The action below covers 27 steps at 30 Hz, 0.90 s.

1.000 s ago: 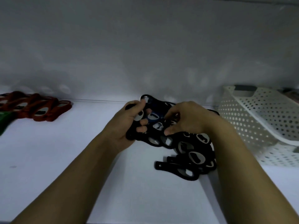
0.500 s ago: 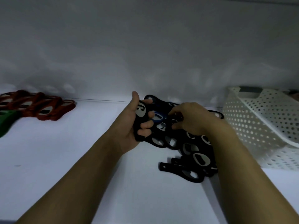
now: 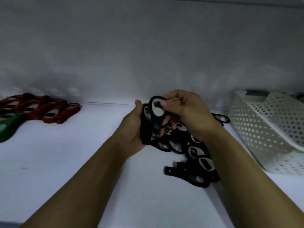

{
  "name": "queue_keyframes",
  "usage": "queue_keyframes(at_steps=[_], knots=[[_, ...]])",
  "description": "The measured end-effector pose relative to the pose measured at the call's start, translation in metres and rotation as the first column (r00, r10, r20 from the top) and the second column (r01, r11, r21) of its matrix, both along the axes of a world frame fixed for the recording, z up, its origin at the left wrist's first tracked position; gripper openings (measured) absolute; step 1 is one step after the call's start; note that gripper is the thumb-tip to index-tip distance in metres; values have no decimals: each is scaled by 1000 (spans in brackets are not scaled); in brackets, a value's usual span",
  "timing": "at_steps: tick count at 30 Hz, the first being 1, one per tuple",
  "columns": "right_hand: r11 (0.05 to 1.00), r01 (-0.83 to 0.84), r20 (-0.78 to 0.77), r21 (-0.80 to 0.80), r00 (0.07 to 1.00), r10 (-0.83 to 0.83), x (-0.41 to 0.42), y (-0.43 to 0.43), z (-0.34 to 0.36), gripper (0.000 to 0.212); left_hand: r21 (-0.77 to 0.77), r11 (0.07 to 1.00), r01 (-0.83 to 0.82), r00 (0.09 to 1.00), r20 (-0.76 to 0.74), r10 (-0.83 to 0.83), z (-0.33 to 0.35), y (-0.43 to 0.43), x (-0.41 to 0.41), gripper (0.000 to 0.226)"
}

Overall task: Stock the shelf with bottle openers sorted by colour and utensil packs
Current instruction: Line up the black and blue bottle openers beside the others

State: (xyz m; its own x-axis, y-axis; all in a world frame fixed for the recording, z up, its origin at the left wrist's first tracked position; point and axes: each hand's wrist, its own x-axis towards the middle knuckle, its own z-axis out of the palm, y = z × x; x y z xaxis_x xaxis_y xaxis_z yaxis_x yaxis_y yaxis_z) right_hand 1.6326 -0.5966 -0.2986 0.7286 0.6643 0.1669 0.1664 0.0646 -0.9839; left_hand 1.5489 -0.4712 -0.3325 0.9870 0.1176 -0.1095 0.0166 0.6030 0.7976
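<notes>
Shelf point(image 3: 82, 162) white, perforated basket point(image 3: 263, 129) at right, heap of black bottle openers point(image 3: 194, 152) just beside it, red openers point(image 3: 49, 111) far left. Left hand point(image 3: 131, 129) gripping a black stack point(image 3: 144, 134); right hand point(image 3: 189, 112) pinching one black opener point(image 3: 156, 122), pale oval insert, above heap.

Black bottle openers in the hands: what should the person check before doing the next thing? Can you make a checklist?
1. The left hand grips the bunch of black openers: ok.
2. The right hand pinches the single opener by its head: ok.
3. The single opener's colour matches the bunch: cannot tell, the light is dim.
4. The red openers and green openers lie far left, apart from the black pile: ok.
5. The black pile is tidy: not ok, it lies jumbled beside the basket.
6. There is bare shelf between the colour groups: ok.
</notes>
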Motion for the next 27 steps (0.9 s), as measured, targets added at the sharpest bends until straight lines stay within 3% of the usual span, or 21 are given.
queue_keyframes(at_steps=[2,5,8,10,14,18,24,27], knots=[[995,77,40,-64,996,-75,-3,5,-3,11,28,999,16,1000,-21,-15,1,-3,-1,67],[944,273,302,-185,930,-210,-1,9,-10,16,39,999,6,999,-38,-4,-1,-4,0,65],[920,302,457,-250,874,-164,6,4,-11,15,-50,998,-23,1000,11,23,-2,-1,3,63],[890,299,520,-345,850,-84,13,-7,-3,19,-27,999,-39,998,40,40,-3,3,3,57],[748,200,500,-633,843,198,19,-28,8,26,34,997,-66,997,40,65,-1,3,3,53],[521,178,454,-835,758,468,13,-20,0,65,57,992,-110,994,7,109,-1,4,3,53],[520,238,516,-820,699,495,1,-1,-13,60,50,994,-97,995,2,97,-3,8,2,57],[526,264,538,-808,695,478,-1,2,-14,45,42,992,-117,993,-15,118,-5,12,2,59]])
